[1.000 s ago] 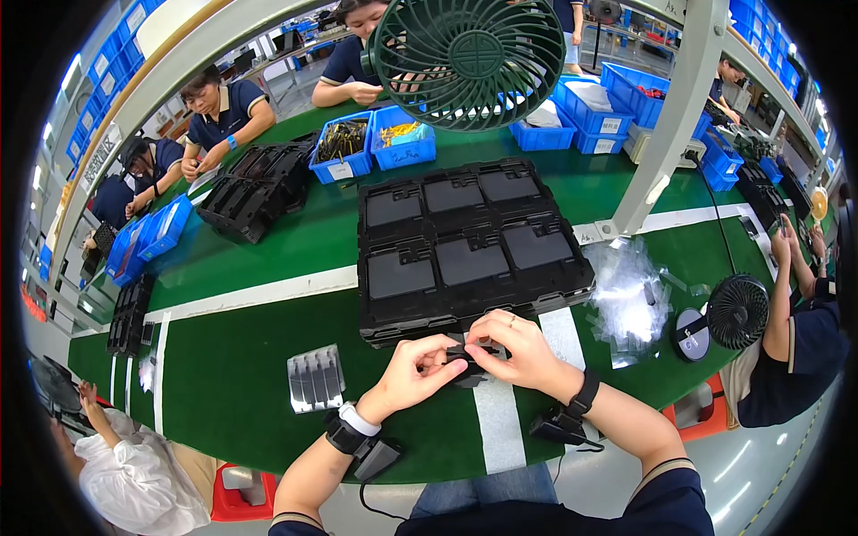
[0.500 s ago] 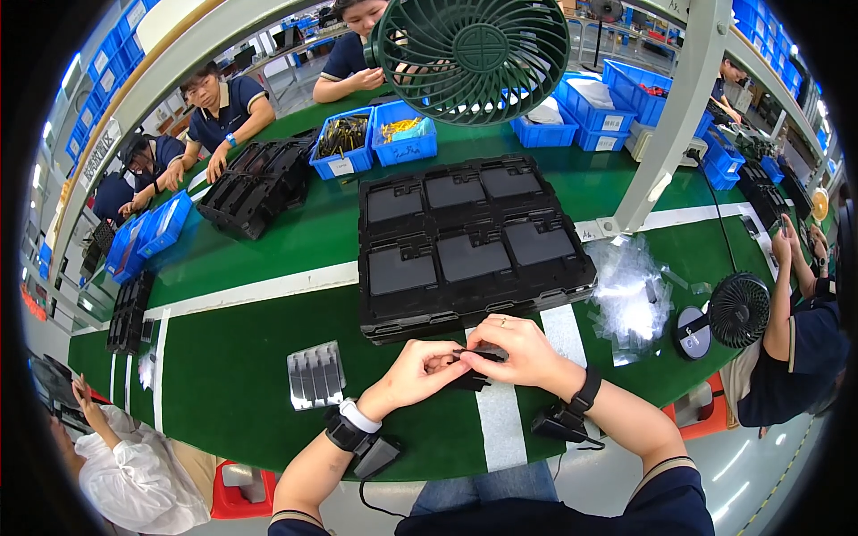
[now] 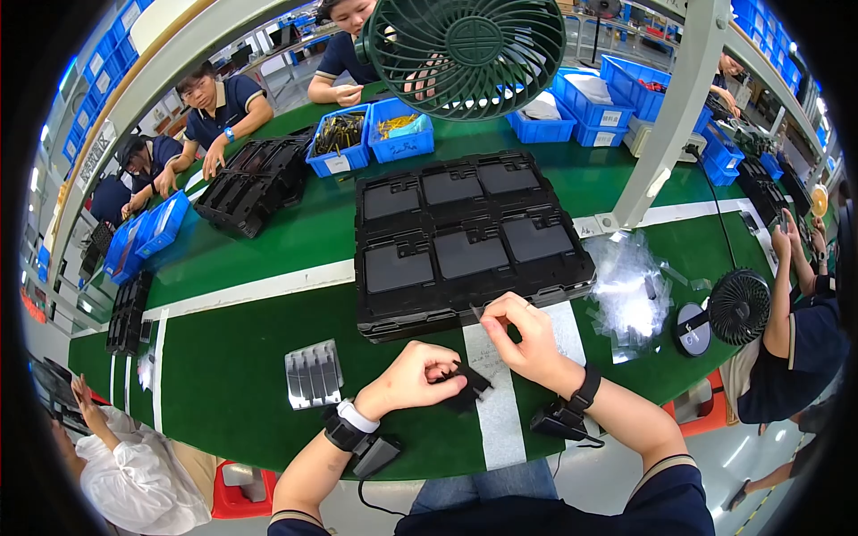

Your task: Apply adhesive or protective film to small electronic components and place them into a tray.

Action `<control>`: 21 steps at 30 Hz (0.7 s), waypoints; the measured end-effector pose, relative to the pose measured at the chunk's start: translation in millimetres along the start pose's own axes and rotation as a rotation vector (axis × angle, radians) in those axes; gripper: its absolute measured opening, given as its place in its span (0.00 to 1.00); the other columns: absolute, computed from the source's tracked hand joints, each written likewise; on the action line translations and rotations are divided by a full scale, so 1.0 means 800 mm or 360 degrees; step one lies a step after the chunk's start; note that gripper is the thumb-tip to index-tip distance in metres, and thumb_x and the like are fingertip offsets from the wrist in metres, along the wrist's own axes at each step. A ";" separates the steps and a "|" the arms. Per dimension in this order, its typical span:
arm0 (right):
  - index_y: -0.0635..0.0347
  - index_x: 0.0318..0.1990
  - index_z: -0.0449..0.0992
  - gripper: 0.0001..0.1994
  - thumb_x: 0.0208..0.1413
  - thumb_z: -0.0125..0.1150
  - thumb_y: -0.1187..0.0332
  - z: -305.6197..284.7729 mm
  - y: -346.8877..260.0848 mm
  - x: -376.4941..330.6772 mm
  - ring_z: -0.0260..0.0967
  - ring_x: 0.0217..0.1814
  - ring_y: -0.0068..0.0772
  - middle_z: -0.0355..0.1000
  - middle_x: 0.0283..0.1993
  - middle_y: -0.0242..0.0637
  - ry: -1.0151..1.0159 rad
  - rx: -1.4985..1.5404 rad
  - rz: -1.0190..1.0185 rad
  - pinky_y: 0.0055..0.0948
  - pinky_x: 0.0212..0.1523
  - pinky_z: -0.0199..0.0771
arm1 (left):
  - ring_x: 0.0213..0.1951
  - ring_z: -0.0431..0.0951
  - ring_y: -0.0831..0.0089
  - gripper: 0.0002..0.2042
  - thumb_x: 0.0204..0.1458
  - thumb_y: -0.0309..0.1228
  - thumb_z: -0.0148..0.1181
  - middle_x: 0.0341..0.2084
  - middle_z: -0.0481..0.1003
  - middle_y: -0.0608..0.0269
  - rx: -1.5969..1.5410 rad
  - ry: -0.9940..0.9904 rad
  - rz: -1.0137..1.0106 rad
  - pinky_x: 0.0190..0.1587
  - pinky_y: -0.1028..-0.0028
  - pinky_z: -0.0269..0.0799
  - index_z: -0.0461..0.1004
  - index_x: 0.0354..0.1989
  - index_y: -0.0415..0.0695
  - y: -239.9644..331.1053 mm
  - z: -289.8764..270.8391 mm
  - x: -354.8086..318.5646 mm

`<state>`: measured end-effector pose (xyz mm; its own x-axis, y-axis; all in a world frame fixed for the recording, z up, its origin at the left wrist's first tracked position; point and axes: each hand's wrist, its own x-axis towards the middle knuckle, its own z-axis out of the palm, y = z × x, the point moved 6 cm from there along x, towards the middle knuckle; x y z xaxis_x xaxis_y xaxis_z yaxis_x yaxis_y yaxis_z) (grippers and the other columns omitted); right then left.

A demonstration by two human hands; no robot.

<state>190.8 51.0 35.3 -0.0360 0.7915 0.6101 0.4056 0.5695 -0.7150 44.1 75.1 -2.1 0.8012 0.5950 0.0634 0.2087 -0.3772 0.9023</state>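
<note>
My left hand (image 3: 413, 377) is closed around a small black plastic part (image 3: 468, 389) with a notched edge, held just above the green table. Up and to the right, my right hand (image 3: 529, 339) has thumb and forefinger pinched on a small thin strip (image 3: 476, 313), which looks dark and partly see-through. That hand is close to the front edge of a large black tray (image 3: 474, 295), whose six recesses hold flat dark grey panels. Left of my hands lies a clear sheet (image 3: 314, 374) bearing several dark strips.
A heap of clear film pieces (image 3: 630, 286) lies right of the tray, near a small black fan (image 3: 738, 308). A metal post (image 3: 660, 134) rises behind it. A green fan (image 3: 472, 54) hangs over the far side. Blue bins (image 3: 400, 134) and co-workers line the table.
My hands have come apart. The right has moved up toward the tray with the thin strip, while the left stays low and its black part now shows more.
</note>
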 end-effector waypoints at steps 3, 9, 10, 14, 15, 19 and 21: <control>0.64 0.30 0.70 0.03 0.50 0.58 0.76 0.002 -0.006 0.002 0.68 0.25 0.26 0.67 0.28 0.35 -0.0084 -0.0004 -0.0080 0.22 0.25 0.68 | 0.15 0.54 0.80 0.10 0.40 0.29 0.66 0.10 0.54 0.71 0.0195 -0.0021 0.0072 0.19 0.78 0.53 0.71 0.27 0.40 0.019 0.001 0.004; 0.63 0.30 0.71 0.03 0.50 0.59 0.75 0.004 -0.010 0.002 0.69 0.26 0.28 0.68 0.28 0.36 -0.0163 0.0035 -0.0054 0.24 0.26 0.70 | 0.14 0.57 0.80 0.16 0.38 0.32 0.69 0.10 0.55 0.71 0.0289 0.0150 0.0049 0.20 0.78 0.56 0.73 0.36 0.43 0.018 -0.004 0.005; 0.63 0.30 0.71 0.03 0.50 0.59 0.75 0.003 -0.009 0.001 0.69 0.26 0.28 0.68 0.28 0.36 -0.0162 0.0031 -0.0051 0.24 0.26 0.70 | 0.14 0.56 0.83 0.15 0.40 0.32 0.68 0.10 0.55 0.72 0.0212 0.0159 0.0046 0.19 0.79 0.55 0.72 0.35 0.42 0.016 -0.005 0.006; 0.63 0.30 0.71 0.03 0.50 0.58 0.75 0.006 -0.008 0.000 0.69 0.26 0.30 0.68 0.27 0.36 -0.0226 0.0008 -0.0048 0.25 0.27 0.70 | 0.14 0.54 0.91 0.08 0.47 0.29 0.63 0.10 0.58 0.77 -0.0169 0.0301 -0.0079 0.17 0.84 0.49 0.71 0.31 0.41 -0.001 -0.008 0.002; 0.63 0.30 0.70 0.03 0.50 0.58 0.75 0.008 -0.007 -0.001 0.69 0.26 0.31 0.68 0.27 0.37 -0.0236 -0.0007 -0.0058 0.26 0.28 0.70 | 0.15 0.55 0.92 0.06 0.50 0.28 0.60 0.12 0.59 0.78 -0.0249 0.0325 -0.0092 0.17 0.85 0.49 0.70 0.31 0.40 -0.008 -0.009 0.001; 0.62 0.32 0.68 0.02 0.53 0.54 0.74 0.012 0.003 -0.003 0.70 0.26 0.36 0.69 0.27 0.39 -0.0206 -0.0048 -0.0027 0.29 0.28 0.70 | 0.17 0.56 0.91 0.06 0.56 0.28 0.52 0.16 0.62 0.76 -0.0394 0.0425 -0.0072 0.19 0.85 0.50 0.70 0.31 0.39 -0.011 -0.014 0.000; 0.61 0.34 0.67 0.01 0.55 0.50 0.74 0.014 0.011 -0.003 0.71 0.27 0.40 0.70 0.27 0.40 -0.0254 0.0033 0.0109 0.31 0.28 0.69 | 0.18 0.56 0.90 0.09 0.58 0.31 0.49 0.15 0.61 0.76 -0.0435 0.0320 -0.0126 0.20 0.84 0.51 0.70 0.31 0.39 -0.004 -0.014 0.002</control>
<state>184.1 57.0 23.5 -0.1542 0.8527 0.4991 0.3932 0.5164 -0.7608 38.2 84.8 -0.4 0.6563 0.7530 0.0467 0.0862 -0.1363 0.9869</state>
